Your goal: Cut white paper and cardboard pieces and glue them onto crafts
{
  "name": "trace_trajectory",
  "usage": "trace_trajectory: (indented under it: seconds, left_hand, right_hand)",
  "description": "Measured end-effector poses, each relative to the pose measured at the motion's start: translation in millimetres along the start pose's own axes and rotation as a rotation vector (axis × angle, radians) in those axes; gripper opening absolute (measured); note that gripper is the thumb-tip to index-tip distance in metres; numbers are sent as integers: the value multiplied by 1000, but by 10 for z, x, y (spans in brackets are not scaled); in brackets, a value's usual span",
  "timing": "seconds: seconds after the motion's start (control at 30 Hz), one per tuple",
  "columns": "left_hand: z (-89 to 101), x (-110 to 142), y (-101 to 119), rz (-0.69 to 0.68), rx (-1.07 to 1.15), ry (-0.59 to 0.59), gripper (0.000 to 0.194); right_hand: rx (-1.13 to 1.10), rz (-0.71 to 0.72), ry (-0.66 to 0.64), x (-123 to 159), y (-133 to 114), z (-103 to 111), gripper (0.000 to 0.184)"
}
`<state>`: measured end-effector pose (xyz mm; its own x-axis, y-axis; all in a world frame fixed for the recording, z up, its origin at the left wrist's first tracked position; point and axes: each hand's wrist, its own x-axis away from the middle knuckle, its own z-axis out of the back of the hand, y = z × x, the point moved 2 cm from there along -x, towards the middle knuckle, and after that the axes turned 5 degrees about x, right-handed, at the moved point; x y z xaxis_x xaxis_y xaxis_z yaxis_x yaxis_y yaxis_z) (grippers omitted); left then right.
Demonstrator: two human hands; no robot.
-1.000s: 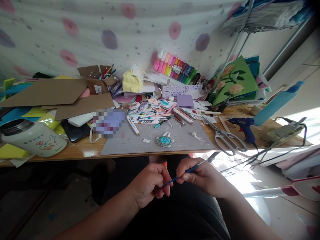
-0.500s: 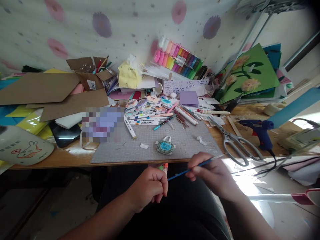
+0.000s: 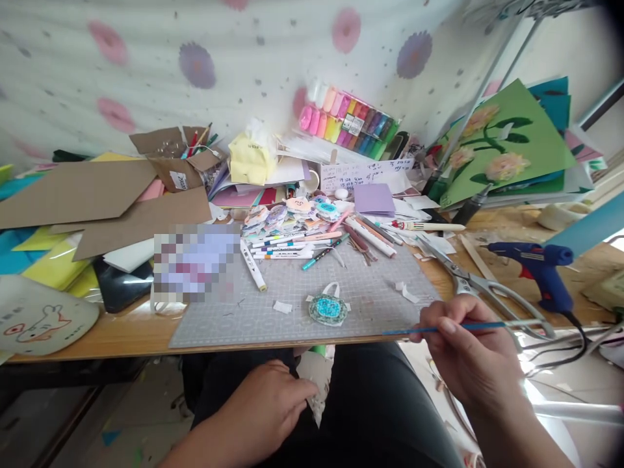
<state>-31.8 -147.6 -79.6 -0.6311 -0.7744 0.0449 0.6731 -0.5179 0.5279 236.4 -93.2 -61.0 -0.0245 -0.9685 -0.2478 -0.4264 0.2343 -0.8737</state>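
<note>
Blue stick (image 3: 482, 325) in right hand (image 3: 472, 354)

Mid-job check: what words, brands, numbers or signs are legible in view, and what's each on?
None legible enough to quote.
White sheet: handwriting, too blurred.
Cardboard box: label characters, too small.
Yellow packet: print, too small.
White marker: lettering, too small.
White container: print, too blurred.
Multicolored pack: label, too small.
</note>
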Motion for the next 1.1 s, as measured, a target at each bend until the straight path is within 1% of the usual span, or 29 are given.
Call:
trace_trajectory:
  seconds: [0.07, 0.13, 0.17, 0.2, 0.23, 0.27, 0.3, 0.37, 0.47, 0.53, 0.6, 0.67, 0.73, 0.77, 0.83, 0.87, 0.93, 0.97, 1.03, 1.1]
  left_hand:
    - [174, 38, 48, -93, 22, 96, 27]
    - [376, 63, 40, -153, 36, 267, 28]
    - [474, 62, 9, -151, 19, 365, 27]
    - [564, 47, -38, -124, -17, 451, 26]
    - [642, 20, -97, -69, -78, 527, 23]
    - [702, -21, -162, 2, -154, 553, 21]
    - [743, -71, -228, 73, -222, 535, 22]
    - [789, -173, -335, 153, -312, 479, 22]
    - [795, -266, -403, 192, -330, 421, 15]
    - [785, -277, -374, 196, -298, 440, 11]
    - [769, -268, -291, 180, -200, 477, 13]
    - [740, -257, -179, 159, -30, 499, 14]
    - [698, -249, -64, 151, 119, 509, 13]
    - [675, -245, -12, 145, 163, 514, 12]
    - [631, -234, 72, 119, 206, 526, 12]
    - [608, -227, 101, 99, 223, 521, 12]
    - [568, -210, 123, 79, 254, 499, 11]
    - [554, -200, 113, 91, 258, 495, 9]
    - [548, -176, 51, 159, 228, 518, 6]
    - [577, -152, -58, 246, 153, 562, 5]
  right_hand:
    - [17, 41, 72, -15, 7, 12, 15]
    - [64, 94, 138, -14, 27, 29, 8]
    - [108, 126, 157, -7, 40, 32, 7]
    - [162, 159, 168, 4, 52, 30, 12]
    - [220, 190, 172, 19, 61, 23, 16]
    - [283, 213, 174, 36, 66, 10, 19]
    - [357, 224, 177, 54, 67, -6, 19]
    - [532, 214, 175, 88, 56, -47, 15]
    - [745, 160, 152, 132, 31, -117, 10]
    - [802, 156, 105, 156, 27, -188, 10]
    - [818, 195, -1, 176, 46, -303, 15]
    - [799, 230, -148, 193, 99, -460, 20]
    - [739, 201, -258, 202, 185, -628, 24]
    - [708, 174, -281, 204, 232, -706, 24]
    - [673, 142, -286, 208, 311, -840, 26]
    - [668, 148, -276, 211, 332, -893, 27]
    - [689, 204, -270, 218, 324, -958, 28]
    - [710, 251, -269, 218, 295, -963, 28]
    - [796, 377, -237, 188, 200, -898, 25]
    - [989, 497, -153, 97, 99, -733, 23]
